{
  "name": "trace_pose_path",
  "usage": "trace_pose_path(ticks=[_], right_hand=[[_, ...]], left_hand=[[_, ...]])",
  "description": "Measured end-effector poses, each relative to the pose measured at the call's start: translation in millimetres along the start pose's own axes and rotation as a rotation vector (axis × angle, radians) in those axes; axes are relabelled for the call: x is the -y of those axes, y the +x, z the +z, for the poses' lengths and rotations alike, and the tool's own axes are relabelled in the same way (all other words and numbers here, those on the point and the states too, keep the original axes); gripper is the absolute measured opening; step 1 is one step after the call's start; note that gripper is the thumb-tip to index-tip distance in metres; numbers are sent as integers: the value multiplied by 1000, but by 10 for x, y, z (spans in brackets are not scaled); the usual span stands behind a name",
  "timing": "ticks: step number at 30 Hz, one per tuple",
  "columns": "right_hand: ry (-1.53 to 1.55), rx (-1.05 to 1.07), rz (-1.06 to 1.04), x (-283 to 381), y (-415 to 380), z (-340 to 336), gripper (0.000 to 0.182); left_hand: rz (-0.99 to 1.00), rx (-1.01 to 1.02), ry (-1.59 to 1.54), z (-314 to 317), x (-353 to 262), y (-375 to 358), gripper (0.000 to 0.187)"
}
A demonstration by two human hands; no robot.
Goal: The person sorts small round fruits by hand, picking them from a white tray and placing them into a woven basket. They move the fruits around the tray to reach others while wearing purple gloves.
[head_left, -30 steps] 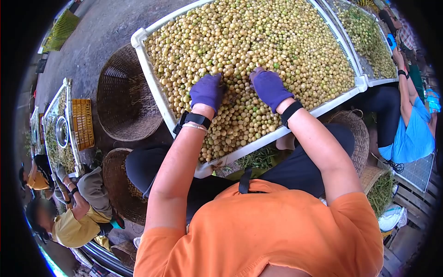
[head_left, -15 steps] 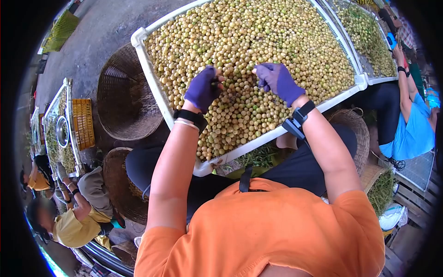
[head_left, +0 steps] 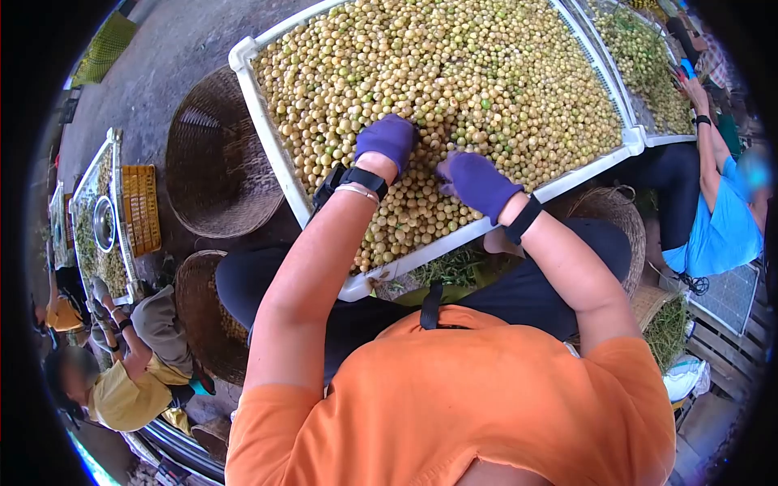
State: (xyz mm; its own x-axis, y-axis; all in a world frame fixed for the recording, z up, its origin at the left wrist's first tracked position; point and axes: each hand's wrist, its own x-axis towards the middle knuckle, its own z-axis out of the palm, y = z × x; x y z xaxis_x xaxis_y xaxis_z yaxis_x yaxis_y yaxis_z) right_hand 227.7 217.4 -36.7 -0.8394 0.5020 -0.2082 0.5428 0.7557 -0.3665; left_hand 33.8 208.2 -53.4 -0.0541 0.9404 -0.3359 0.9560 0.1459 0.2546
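Note:
A wide white-framed tray is filled with small round yellow-tan fruits, a few of them greenish. My left hand, in a purple fingerless glove, rests knuckles-up on the fruits near the tray's middle; its fingers are hidden beneath it. Just to the right and nearer my body, my right hand wears a matching glove. Its fingers curl inward at the fruits, and what they hold, if anything, is hidden. A darker dip among the fruits lies between the two hands.
Woven baskets stand left, one large and one lower holding fruits; another basket is at my right knee. A second tray adjoins at right, beside a person in blue. A person in yellow works by a tray at left.
My left hand has moved right and turned knuckles-up, hiding its fingers. The right hand has come down toward my body. Both hands were raised with curled fingers before.

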Motion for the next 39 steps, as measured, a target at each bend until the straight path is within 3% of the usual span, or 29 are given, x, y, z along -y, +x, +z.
trace_pose_path(ticks=[5,8,10,12,13,14,16,18,19,20,22,26,27,30,32,33,36,37,39], right_hand=[[47,26,49,69,-76,-20,21],[280,26,63,-1,-133,-29,23],[424,11,124,-64,-138,-201,24],[660,-77,243,-200,-188,-349,26],[707,-242,311,-294,-203,-336,28],[661,-291,374,-376,-183,-436,28],[249,-629,197,-663,-122,-250,27],[235,-323,181,-676,-169,-341,27],[227,-168,173,-675,-192,-374,28],[282,-106,206,-618,-214,-474,28],[395,28,277,-495,-265,-666,29],[323,-100,396,-628,-157,-643,28],[200,-169,253,-684,-143,-522,25],[84,-257,87,-641,-88,-308,24],[-24,-192,86,-609,-8,-169,20],[-70,-186,84,-588,14,-93,19],[-235,-127,152,-437,51,-64,12],[-300,-81,181,-387,67,-80,11],[-353,-76,180,-375,78,-77,11]], left_hand=[[-23,-27,-43,0,-17,-12,32],[-39,-35,-194,-84,28,-122,33],[-155,1,-373,-198,65,-199,39],[-295,-83,-872,-16,224,-165,33],[-309,10,-1443,47,295,-173,24],[-358,93,-1690,-132,177,-298,16],[-290,160,-1889,-177,43,-313,15],[-236,279,-2041,-223,-101,-284,14],[-225,335,-2054,-198,-132,-242,12],[-284,308,-2062,-180,-191,-212,9],[-216,284,-1944,-172,-248,-168,11],[-127,254,-1911,-144,-347,-122,15],[-113,265,-1985,-57,-339,-103,16],[-34,288,-2050,25,-263,-140,15],[45,307,-1958,50,-194,-177,14],[-131,206,-1997,15,-254,-279,11],[-195,183,-1849,-31,-217,-337,7],[-86,203,-1717,-11,-159,-344,8],[-131,176,-1711,42,-134,-307,14]])
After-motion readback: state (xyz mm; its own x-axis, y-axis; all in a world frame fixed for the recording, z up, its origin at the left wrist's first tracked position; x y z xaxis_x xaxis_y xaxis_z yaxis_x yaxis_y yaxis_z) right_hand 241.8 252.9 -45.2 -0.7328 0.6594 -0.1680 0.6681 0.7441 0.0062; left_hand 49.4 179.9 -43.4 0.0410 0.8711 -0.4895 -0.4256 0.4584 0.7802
